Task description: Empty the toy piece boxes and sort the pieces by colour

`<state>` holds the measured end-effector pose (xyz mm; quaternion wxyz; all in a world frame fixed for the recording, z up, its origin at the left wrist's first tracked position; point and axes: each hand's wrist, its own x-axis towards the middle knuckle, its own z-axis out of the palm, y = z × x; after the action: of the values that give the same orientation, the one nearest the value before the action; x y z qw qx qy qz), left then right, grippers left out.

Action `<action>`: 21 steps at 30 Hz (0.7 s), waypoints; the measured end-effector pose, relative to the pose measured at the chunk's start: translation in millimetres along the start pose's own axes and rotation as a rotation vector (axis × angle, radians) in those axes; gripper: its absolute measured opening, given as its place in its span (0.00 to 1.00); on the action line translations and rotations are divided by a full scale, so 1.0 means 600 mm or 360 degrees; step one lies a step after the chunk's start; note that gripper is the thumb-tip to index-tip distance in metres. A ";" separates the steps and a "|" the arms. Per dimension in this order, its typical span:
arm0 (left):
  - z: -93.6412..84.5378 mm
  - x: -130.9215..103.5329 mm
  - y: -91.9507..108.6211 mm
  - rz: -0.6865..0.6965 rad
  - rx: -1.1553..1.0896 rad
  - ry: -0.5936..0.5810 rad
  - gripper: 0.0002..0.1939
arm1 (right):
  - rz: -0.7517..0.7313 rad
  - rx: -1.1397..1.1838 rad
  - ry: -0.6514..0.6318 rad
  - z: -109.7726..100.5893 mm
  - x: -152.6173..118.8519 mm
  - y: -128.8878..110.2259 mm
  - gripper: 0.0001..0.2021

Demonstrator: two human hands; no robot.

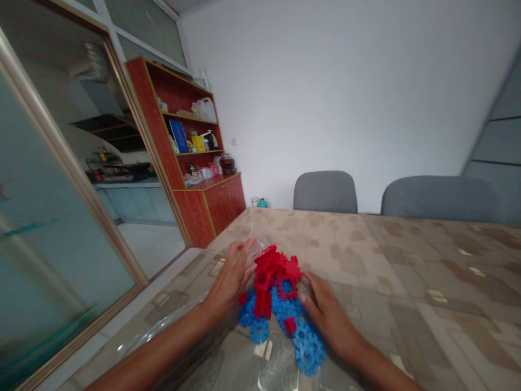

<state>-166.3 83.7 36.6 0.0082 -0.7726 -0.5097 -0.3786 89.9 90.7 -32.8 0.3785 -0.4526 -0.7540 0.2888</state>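
A heap of red gear-shaped plastic pieces [266, 271] lies on the table in front of me, over and among blue notched discs [307, 347]. A clear plastic bag [260, 243] is at the far end of the heap, with red pieces at its mouth. My left hand [234, 274] is at the heap's left side, its fingers closed on the bag's edge. At the right side, my right hand [328, 307] has its fingers apart, and its fingertips rest near a red piece and the blue discs.
The patterned tablecloth [350, 250] covers the table. Clear plastic [163, 326] lies left of my left forearm. Two grey chairs [324, 191] stand behind the far edge. A wooden shelf cabinet [209, 212] and a sliding glass door [44, 228] are at the left.
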 end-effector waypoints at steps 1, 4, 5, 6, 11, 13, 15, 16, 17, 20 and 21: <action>0.001 0.002 0.000 0.0020 0.0020 0.0023 0.29 | -0.0008 -0.0008 -0.0014 0.002 0.003 -0.003 0.28; -0.005 0.015 -0.006 0.0102 0.0134 0.0121 0.29 | -0.0013 -0.0029 -0.0043 0.007 0.010 -0.006 0.28; -0.009 0.021 -0.009 0.0117 0.0172 0.0167 0.29 | -0.0012 -0.0035 -0.0044 0.007 0.011 -0.006 0.28; -0.014 0.027 -0.013 0.0115 0.0200 0.0218 0.28 | -0.0011 -0.0039 -0.0043 0.007 0.012 -0.004 0.27; -0.042 0.067 -0.043 -0.0127 0.0227 0.0479 0.28 | -0.0017 -0.0046 -0.0033 0.006 0.013 0.001 0.28; -0.049 0.083 -0.064 -0.0284 0.0229 0.0572 0.28 | -0.0021 -0.0042 -0.0030 0.005 0.014 0.000 0.27; -0.050 0.098 -0.089 -0.0492 0.0235 0.0664 0.27 | -0.0023 -0.0036 -0.0021 0.003 0.015 -0.001 0.26; -0.049 0.103 -0.102 -0.0613 0.0234 0.0689 0.26 | -0.0025 -0.0032 -0.0015 0.002 0.016 -0.002 0.26; -0.046 0.108 -0.116 -0.0733 0.0230 0.0688 0.24 | -0.0027 -0.0030 -0.0011 0.002 0.016 -0.002 0.25; -0.037 0.113 -0.147 -0.0990 0.0206 0.0545 0.19 | -0.0032 -0.0021 -0.0005 0.001 0.016 0.000 0.25; -0.035 0.112 -0.153 -0.1034 0.0197 0.0474 0.18 | -0.0032 -0.0017 -0.0002 0.001 0.016 0.001 0.25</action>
<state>-238.4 172.1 57.1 0.0083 -0.5047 -0.7437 -0.4384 86.8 99.7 -30.9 0.3785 -0.4467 -0.7604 0.2812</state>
